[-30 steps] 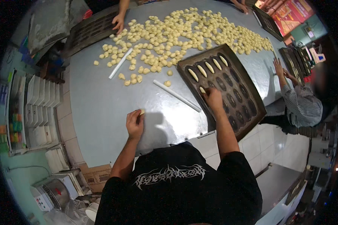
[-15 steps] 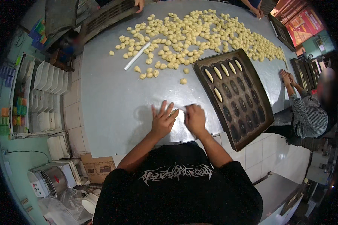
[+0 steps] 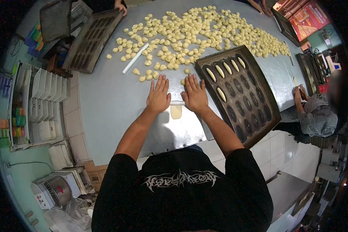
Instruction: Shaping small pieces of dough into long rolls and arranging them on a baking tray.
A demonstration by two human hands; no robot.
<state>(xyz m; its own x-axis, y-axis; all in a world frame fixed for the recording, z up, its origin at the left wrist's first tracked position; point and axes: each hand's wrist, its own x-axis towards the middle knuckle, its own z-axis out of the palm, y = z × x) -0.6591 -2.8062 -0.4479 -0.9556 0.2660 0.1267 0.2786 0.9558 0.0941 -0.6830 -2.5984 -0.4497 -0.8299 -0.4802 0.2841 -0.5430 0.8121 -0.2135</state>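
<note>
Had my left hand (image 3: 159, 96) and right hand (image 3: 196, 96) flat on the pin (image 3: 177, 103), thin dough (image 3: 176, 112) poking out on the tabletop (image 3: 112, 112). Tray (image 3: 258, 131) held six rolls (image 3: 221, 94), most slots (image 3: 231, 87) bare; loads of balls (image 3: 188, 38) waited.

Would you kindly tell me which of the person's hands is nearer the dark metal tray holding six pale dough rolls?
Right: the right hand is just left of the dark metal tray; the left hand is farther left.

Nearer rolling pin (image 3: 177, 103) has both ends hidden
</note>
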